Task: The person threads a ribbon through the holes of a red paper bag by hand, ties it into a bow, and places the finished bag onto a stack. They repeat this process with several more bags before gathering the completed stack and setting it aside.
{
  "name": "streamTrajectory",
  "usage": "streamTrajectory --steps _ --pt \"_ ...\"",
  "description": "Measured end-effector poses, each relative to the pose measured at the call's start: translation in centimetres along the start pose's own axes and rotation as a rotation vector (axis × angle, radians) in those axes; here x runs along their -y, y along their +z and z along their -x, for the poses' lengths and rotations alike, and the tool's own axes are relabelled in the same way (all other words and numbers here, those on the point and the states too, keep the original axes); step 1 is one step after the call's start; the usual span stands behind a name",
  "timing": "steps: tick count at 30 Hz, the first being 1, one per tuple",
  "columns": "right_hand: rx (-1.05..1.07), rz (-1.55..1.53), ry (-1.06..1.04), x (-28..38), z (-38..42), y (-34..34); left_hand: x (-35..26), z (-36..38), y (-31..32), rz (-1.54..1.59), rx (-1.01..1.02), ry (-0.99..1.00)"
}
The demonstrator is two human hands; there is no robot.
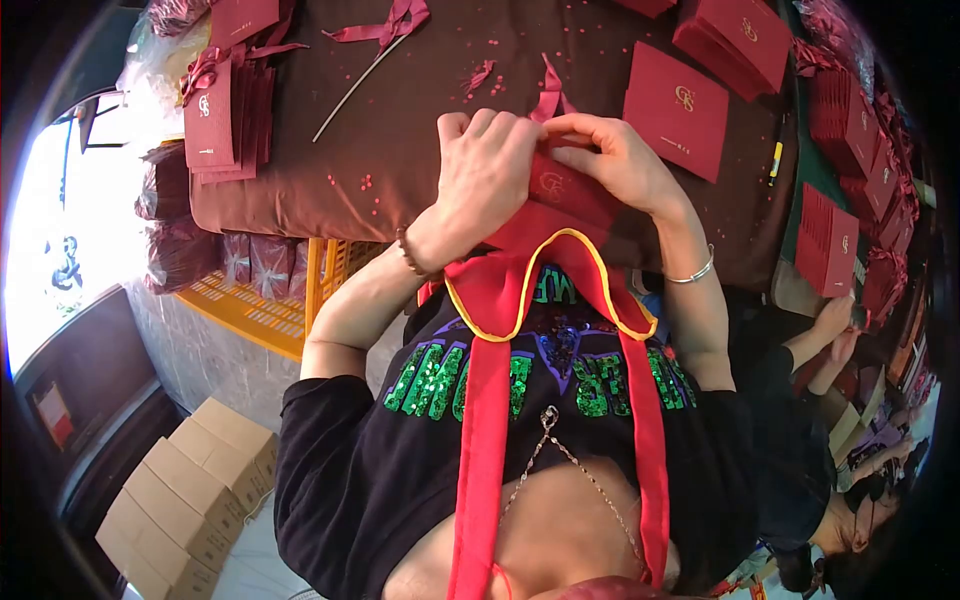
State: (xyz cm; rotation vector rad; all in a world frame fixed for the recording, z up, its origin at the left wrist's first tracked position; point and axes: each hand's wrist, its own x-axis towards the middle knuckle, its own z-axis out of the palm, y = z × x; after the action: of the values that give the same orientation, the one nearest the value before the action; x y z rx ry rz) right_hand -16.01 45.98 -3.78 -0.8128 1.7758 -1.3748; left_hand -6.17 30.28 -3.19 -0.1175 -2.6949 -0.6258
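At the table edge before me, a dark red paper bag [575, 190] with a gold emblem is between my hands. A red ribbon [550, 92] sticks out beyond its top. My left hand [485, 165] is closed, its fingers pinching at the bag's top edge beside the ribbon. From the other side my right hand [615, 165] curves over the bag, thumb and fingertips meeting the left fingers at that edge. The exact grip of the fingertips is partly hidden. Against the red apron [545, 290] with yellow trim rests the lower part of the bag.
Red bags [210, 125] are stacked at left, and a flat red bag [677, 110] lies at right. A thin rod [355, 88], loose ribbon [385, 28] and a yellow marker [776, 163] lie on the brown cloth [290, 195]. A co-worker's hands [835, 330] are at far right. Cartons [185, 490] stand lower left.
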Motion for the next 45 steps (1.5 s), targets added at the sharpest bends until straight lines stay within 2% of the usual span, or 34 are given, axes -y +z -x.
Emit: streamTrajectory --steps 2,3,4,5,7,8,10,11,13,14,18,20,24,26,27,29,30,32,33,35,36,37,38,39,41,42,43,45 --pt "-0.022 -0.020 -0.021 0.1 0.3 0.1 0.1 -0.9 -1.1 0.363 0.111 -0.178" --pt "-0.046 0.092 0.016 0.6 0.4 0.3 0.6 -1.4 -1.6 0.522 0.172 -0.269" --pt "-0.070 0.202 0.051 1.2 0.4 0.5 2.1 -1.8 -1.3 0.278 0.097 -0.163" --pt "-0.067 0.201 0.048 1.6 0.4 0.7 3.2 -2.2 -1.2 0.249 0.100 -0.125" --pt "-0.070 0.352 0.047 2.2 0.5 1.1 4.0 -3.5 -2.1 0.347 0.306 -0.160" --pt "-0.067 0.353 0.043 2.5 0.5 1.4 4.7 -4.1 -2.3 0.345 0.303 -0.162" --pt "-0.073 0.445 -0.014 2.9 0.6 1.7 5.8 -5.2 -2.7 0.582 0.709 -0.208" --pt "-0.074 0.446 -0.015 2.9 0.6 1.6 6.0 -5.6 -2.9 0.581 0.708 -0.207" --pt "-0.082 0.474 -0.002 3.0 0.6 1.5 6.0 -6.3 -3.5 0.726 0.831 0.001" --pt "-0.082 0.474 -0.002 2.9 0.5 1.6 6.2 -6.8 -3.5 0.650 0.916 -0.012" --pt "-0.112 0.625 -0.043 3.7 0.5 2.2 6.0 -7.2 -3.6 0.447 0.976 -0.025" --pt "-0.174 0.801 -0.131 3.9 0.3 2.9 6.4 -7.0 -3.3 0.429 1.027 0.127" --pt "-0.197 0.996 -0.163 4.4 -0.1 4.2 6.5 -7.5 -4.4 0.507 1.161 0.082" --pt "-0.174 0.985 -0.185 4.4 -0.3 4.4 7.3 -7.9 -4.2 0.597 1.446 -0.046" --pt "-0.158 0.974 -0.200 4.4 -0.4 4.4 7.5 -7.7 -4.3 0.596 1.442 -0.049" --pt "-0.126 0.930 -0.210 4.3 -0.6 4.1 7.8 -7.1 -4.3 0.845 1.422 -0.053" --pt "-0.096 0.885 -0.214 4.2 -0.6 3.9 8.0 -6.7 -4.1 0.844 1.422 -0.051" --pt "-0.086 0.875 -0.275 3.1 -0.7 3.6 8.3 -5.8 -3.4 0.799 1.212 0.026" --pt "-0.072 0.861 -0.337 2.6 -0.7 3.6 8.1 -5.5 -3.1 0.800 1.215 0.027" --pt "0.001 0.780 -0.386 2.3 -0.4 3.8 7.7 -4.9 -2.6 0.913 1.003 -0.133" --pt "0.073 0.702 -0.441 2.1 -0.3 3.9 7.5 -5.0 -2.4 0.970 0.834 -0.367" --pt "0.100 0.758 -0.485 1.5 -0.2 4.5 7.3 -5.0 -2.3 1.013 0.654 -0.597" --pt "0.058 0.732 -0.443 1.3 -0.2 4.5 8.5 -5.4 -1.9 0.942 0.512 -0.434" --pt "0.015 0.709 -0.402 1.2 -0.3 4.4 8.2 -5.4 -1.9 0.939 0.507 -0.430" --pt "-0.031 0.699 -0.353 0.1 -0.6 3.9 7.3 -4.8 -2.2 0.374 0.094 -0.295" --pt "-0.075 0.685 -0.297 -0.2 -0.7 3.5 6.7 -4.4 -2.8 0.350 0.102 -0.247" --pt "-0.085 0.688 -0.302 -0.3 -0.7 3.2 6.4 -3.6 -2.9 0.368 0.211 -0.157" --pt "-0.099 0.568 -0.196 -0.4 -0.5 2.7 4.7 -1.8 -3.4 0.135 0.378 -0.001"
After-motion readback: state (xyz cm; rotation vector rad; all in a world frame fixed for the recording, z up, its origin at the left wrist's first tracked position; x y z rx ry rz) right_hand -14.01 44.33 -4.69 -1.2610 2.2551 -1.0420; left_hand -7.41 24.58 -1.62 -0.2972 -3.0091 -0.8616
